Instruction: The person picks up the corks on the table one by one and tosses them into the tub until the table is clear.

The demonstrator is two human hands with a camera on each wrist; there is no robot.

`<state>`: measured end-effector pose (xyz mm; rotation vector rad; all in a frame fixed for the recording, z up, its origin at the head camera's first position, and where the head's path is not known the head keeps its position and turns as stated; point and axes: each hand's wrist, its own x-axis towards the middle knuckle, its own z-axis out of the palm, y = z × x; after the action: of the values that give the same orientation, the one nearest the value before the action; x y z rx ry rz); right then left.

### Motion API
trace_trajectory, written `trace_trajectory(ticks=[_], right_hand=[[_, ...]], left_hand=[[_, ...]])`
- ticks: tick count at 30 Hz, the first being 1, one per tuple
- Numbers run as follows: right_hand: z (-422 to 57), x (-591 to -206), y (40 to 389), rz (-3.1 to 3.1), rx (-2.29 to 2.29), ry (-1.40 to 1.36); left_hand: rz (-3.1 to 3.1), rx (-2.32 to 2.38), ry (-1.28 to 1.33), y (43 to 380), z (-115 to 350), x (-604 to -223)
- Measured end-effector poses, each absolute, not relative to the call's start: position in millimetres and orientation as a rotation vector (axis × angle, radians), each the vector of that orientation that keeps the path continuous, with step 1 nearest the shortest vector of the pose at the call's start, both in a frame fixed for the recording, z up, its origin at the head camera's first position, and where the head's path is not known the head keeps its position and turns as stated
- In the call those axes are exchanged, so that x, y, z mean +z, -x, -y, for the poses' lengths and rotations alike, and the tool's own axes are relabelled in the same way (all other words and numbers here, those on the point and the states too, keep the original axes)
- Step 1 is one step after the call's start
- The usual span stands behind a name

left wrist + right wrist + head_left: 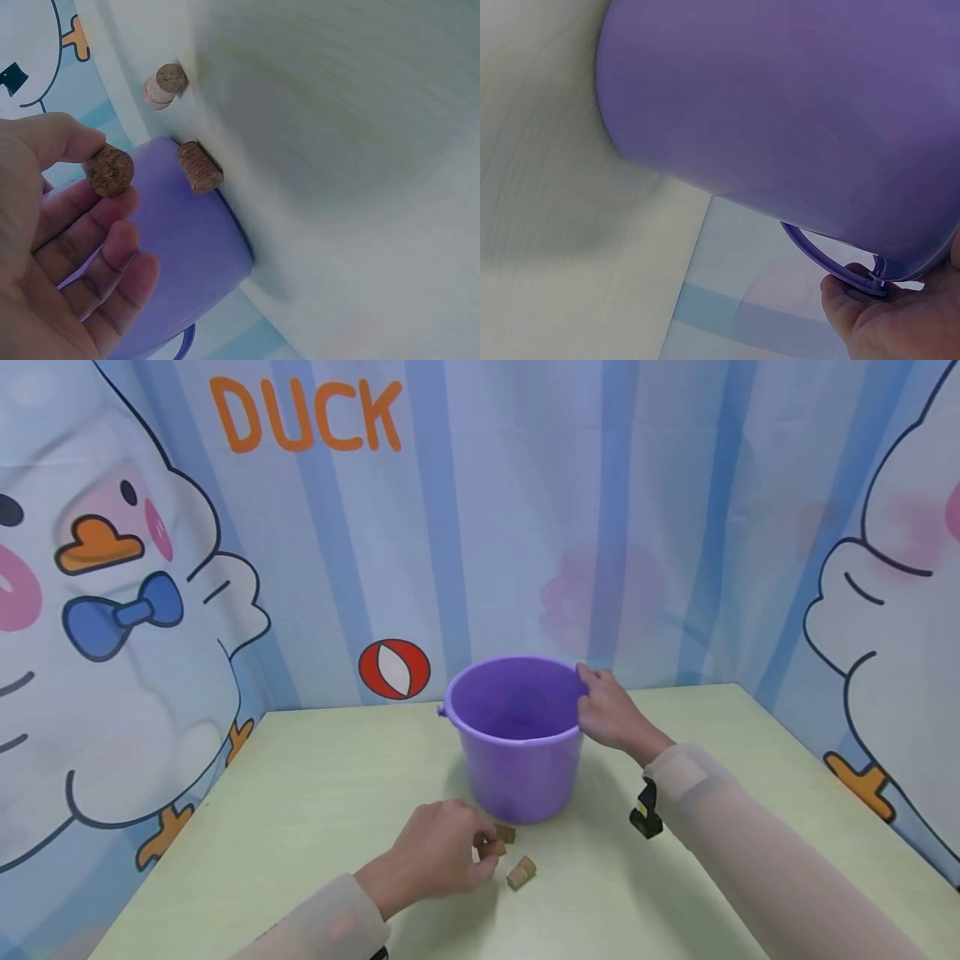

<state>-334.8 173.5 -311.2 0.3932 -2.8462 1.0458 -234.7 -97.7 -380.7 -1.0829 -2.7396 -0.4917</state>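
A purple bucket [525, 777] stands upright on the table, its handle [821, 257] hanging down behind it. My right hand [617, 714] grips the bucket's right rim; in the right wrist view its fingers are at the handle's joint. In front of the bucket, my left hand [442, 852] pinches a cork [110, 172] between thumb and fingers, above the table. A second cork [199, 168] lies close to the bucket's base. Nearer to me lies a third cork [521, 872], beside the left fingertips. The bucket's floor is partly hidden by its front wall.
The pale table [330, 777] reaches back to a blue-striped curtain [510, 510] printed with ducks, lettering and a ball. A black strap piece [647, 814] hangs from the right sleeve.
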Motion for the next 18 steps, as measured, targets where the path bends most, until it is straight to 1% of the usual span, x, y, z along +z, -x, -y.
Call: trace_trajectory(ticks=[18], right_hand=[[-175,-313,336,2.848,1.059,-0.396]], left_hand=[[2.505,-0.485,1.058,236,97,-363]])
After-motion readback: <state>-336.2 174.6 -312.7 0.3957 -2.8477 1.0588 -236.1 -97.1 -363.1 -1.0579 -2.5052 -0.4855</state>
